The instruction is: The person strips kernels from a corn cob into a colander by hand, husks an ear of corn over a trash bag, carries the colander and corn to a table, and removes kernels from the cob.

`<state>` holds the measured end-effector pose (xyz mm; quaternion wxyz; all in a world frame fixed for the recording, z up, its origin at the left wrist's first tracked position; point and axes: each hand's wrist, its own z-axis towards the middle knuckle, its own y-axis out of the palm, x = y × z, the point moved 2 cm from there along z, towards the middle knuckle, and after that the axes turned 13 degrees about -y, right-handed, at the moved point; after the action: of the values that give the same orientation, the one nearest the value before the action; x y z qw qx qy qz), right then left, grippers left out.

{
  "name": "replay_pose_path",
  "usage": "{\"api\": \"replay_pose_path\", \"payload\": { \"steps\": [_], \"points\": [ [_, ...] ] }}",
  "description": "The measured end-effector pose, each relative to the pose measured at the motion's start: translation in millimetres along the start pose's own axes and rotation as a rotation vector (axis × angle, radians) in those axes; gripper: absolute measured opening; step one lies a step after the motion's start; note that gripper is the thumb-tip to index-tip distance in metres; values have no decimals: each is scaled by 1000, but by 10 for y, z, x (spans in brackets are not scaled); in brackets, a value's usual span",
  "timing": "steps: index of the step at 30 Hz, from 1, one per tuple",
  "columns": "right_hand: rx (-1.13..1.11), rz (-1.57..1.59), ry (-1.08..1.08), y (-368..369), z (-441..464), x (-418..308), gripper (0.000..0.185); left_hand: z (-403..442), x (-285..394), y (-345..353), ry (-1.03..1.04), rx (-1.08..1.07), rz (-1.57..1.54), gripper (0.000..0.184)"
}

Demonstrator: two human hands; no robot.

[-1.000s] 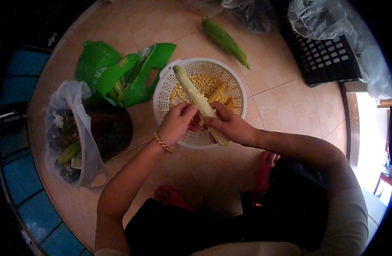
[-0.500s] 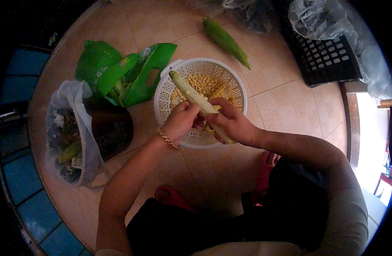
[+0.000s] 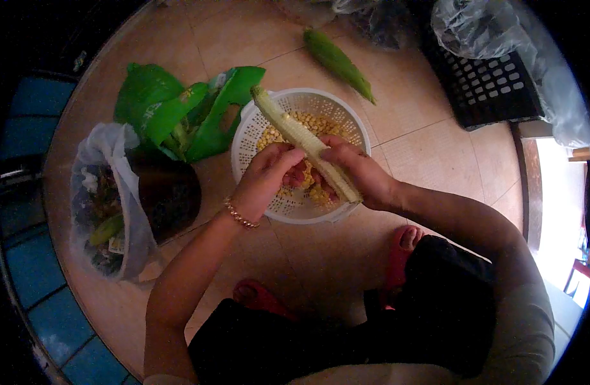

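Observation:
A mostly bare, pale corn cob (image 3: 296,131) slants over a white perforated basket (image 3: 243,138), its greenish tip toward the upper left. My right hand (image 3: 360,172) is wrapped round the lower part of the cob. My left hand (image 3: 269,174), with a beaded bracelet at the wrist, is closed beside the cob's left side; its fingertips are partly hidden, and what they hold I cannot make out. Loose yellow kernels (image 3: 315,123) lie in the basket beneath the cob.
An ear in green husk (image 3: 337,63) lies on the tiled floor beyond the basket. To the left are a green bag (image 3: 150,99) and a bin lined with clear plastic (image 3: 125,212). A black crate (image 3: 494,90) stands at the upper right. Red slippers (image 3: 398,260) are below.
The cob's lower end has swung up and to the right with my right hand. My left hand has shifted slightly and stays beside the cob.

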<state>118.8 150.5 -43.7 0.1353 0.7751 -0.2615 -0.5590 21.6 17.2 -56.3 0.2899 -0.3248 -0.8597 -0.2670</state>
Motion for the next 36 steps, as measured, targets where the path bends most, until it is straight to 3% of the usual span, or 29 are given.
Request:
{"api": "replay_pose_path", "payload": {
  "steps": [7,13,16,21,29,31,34,36],
  "points": [
    [62,-91,-16,-46,-18,101,37,-47,21,31,40,-19,106,28],
    [130,-201,114,-12,-76,69,32,-12,-89,1,-148,-102,53,30],
    [104,-132,23,10,-59,84,30,-20,-105,15,-102,-100,67,28],
    [131,-115,15,44,-25,129,28,-21,-66,109,-56,79,84,24],
    [142,-117,80,34,-18,105,25,127,-221,53,-39,110,125,17],
    [-73,189,161,20,8,107,29,140,-250,44,-20,85,204,14],
    [-81,169,197,45,15,73,34,71,-227,91,-13,159,56,11],
    [-109,223,197,1,22,99,34,-8,-147,152,24,81,-65,15]
  ]
}}
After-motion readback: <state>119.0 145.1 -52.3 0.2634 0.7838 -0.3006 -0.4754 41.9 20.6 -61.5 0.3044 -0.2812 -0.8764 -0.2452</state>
